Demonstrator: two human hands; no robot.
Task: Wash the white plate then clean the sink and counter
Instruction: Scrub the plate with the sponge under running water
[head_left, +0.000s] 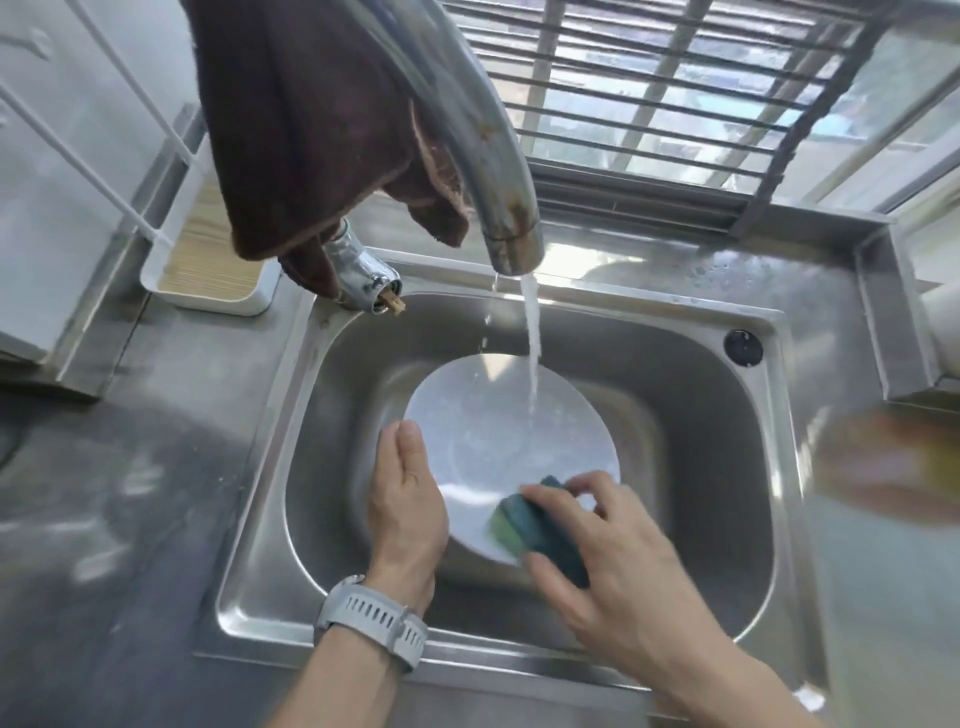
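Note:
A white plate (498, 431) is held over the steel sink (727, 467), under water running from the faucet (498, 208). My left hand (408, 499), with a grey watch on the wrist, grips the plate's left rim. My right hand (618, 561) presses a green and dark blue sponge (530, 525) onto the plate's near edge. The stream lands on the plate's far right part.
A brown cloth (311, 130) hangs over the faucet neck. A white tray of wooden sticks (208, 260) stands at the back left of the steel counter (130, 493). A barred window lies behind the sink. A blurred orange-brown object (893, 462) sits on the right counter.

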